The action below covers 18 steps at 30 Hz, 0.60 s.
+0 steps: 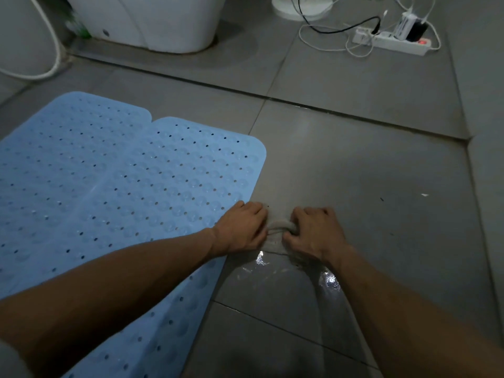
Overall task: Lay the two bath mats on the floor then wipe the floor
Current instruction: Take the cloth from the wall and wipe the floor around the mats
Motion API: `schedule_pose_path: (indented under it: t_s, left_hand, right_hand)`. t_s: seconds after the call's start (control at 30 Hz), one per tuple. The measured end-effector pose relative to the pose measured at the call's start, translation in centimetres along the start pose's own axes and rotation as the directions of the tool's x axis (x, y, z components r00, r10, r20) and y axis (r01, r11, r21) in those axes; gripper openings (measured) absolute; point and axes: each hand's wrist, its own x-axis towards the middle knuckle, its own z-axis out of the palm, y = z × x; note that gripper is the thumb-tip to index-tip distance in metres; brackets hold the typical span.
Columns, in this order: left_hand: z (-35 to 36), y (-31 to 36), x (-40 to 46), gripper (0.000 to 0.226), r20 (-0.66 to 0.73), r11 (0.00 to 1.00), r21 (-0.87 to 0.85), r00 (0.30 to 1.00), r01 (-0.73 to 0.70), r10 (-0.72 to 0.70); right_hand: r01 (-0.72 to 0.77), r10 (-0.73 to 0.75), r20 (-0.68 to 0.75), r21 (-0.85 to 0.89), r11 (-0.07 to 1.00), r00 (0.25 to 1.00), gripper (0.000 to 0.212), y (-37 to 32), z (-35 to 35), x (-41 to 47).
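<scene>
Both hands are pressing a bunched grey cloth onto the floor, low and centre in the frame.

The left hand [241,226] is lying with its fingers curled over the left end of the cloth [281,227], and the right hand [313,231] is gripping the right end with its fingers tucked under a rolled fold; the two hands are sitting just beside each other, with only that roll showing between them. The cloth's long axis is running left to right across the frame, so a push would be carrying it up the frame over the dry grey floor [354,165], while a wet sheen is glinting just below the hands. The two blue bath mats [109,181] are lying flat, overlapping, in the left half of the frame, their right edge touching the left hand, so the wiping appears to be under way.
</scene>
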Motion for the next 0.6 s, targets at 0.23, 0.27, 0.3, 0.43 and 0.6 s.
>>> schedule_pose_path:
  t_s: [0.23,0.27,0.3,0.43,0.6]
  left_hand:
    - [-3.4,-0.4,-0.2,0.030,0.507,0.919,-0.252,0.851,0.302,-0.140]
    - [-4.4,-0.3,-0.1,0.029,0.555,0.914,-0.233,0.817,0.334,-0.157]
    - [-5.7,-0.1,-0.1,0.028,0.582,0.909,-0.215,0.795,0.357,-0.174]
    - [-12.4,1.1,-0.3,0.029,0.550,0.927,-0.121,0.801,0.354,-0.234]
    - [-23.8,2.0,-0.8,0.021,0.565,0.843,-0.202,0.762,0.499,-0.316]
  right_hand:
    - [0.129,-0.153,0.246,0.109,0.986,0.957,0.027,-1.2,-2.1,-0.1]
    - [0.148,-0.174,0.276,0.113,0.983,0.945,0.027,-1.6,-2.9,-0.3]
    - [0.161,-0.190,0.296,0.120,0.980,0.936,0.026,-2.1,-3.9,-0.6]
    - [0.163,-0.209,0.347,0.157,0.974,0.914,0.025,-4.1,-10.8,-1.3]
    - [0.123,-0.163,0.404,0.124,0.985,0.900,0.024,-5.4,-22.3,-2.3]
